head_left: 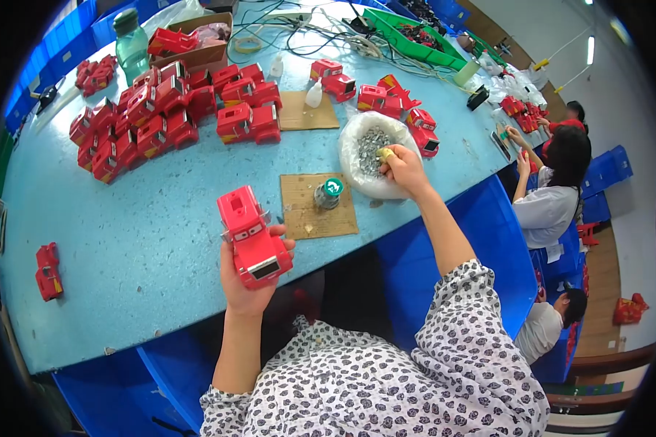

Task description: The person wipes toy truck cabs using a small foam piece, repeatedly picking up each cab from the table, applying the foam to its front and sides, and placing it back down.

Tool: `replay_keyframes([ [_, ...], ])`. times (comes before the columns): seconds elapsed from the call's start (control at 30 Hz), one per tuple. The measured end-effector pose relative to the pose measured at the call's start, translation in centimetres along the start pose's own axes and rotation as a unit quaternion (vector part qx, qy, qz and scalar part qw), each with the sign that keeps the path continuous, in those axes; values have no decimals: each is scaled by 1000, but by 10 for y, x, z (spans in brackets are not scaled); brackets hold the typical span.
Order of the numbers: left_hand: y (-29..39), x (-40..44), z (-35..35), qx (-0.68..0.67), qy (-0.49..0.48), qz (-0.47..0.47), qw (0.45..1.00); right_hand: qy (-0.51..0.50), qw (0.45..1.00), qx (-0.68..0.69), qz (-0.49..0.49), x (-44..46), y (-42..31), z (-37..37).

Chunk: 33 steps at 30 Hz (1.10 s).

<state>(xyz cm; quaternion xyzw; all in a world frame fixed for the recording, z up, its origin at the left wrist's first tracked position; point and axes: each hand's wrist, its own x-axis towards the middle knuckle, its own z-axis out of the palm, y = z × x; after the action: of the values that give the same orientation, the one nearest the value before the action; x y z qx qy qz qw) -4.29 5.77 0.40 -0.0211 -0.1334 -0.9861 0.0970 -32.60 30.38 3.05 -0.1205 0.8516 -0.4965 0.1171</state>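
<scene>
A red toy truck body (pixel 251 240) with eyes on its windshield is held upright in my left hand (pixel 246 280), fingers wrapped round its sides. My right hand (pixel 404 169) is over a white bag-lined bowl (pixel 353 162) of small silvery parts (pixel 373 146). Its fingers are pinched, with something yellowish at the fingertips that I cannot make out. Between the hands, a small bottle with a green cap (pixel 332 187) stands on a cardboard piece (pixel 306 211). Beyond it, a white dropper bottle (pixel 314 95) rests on another cardboard piece (pixel 291 120).
Many red truck bodies (pixel 153 109) are piled at the back left; one (pixel 49 272) lies at the far left. Cables (pixel 299 33) and a green tray (pixel 408 40) are at the back. Co-workers (pixel 554 182) sit along the right, beside blue bins (pixel 452 269).
</scene>
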Motion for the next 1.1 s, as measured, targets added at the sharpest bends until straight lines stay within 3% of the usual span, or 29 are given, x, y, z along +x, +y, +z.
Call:
replay_keyframes([
  [0.1, -1, -1, 6, 6, 27, 2, 1000, -7, 996, 91, 8, 1, 5, -1],
  [0.5, -2, 8, 7, 21, 48, 3, 999, 33, 974, 221, 28, -8, -9, 6],
  [0.87, -2, 5, 6, 28, 48, 5, 998, 58, 983, 176, 7, 1, 9, 8],
  [1.1, -1, 4, 4, 29, 47, 1, 998, 19, 962, 272, 30, 0, 3, -1],
])
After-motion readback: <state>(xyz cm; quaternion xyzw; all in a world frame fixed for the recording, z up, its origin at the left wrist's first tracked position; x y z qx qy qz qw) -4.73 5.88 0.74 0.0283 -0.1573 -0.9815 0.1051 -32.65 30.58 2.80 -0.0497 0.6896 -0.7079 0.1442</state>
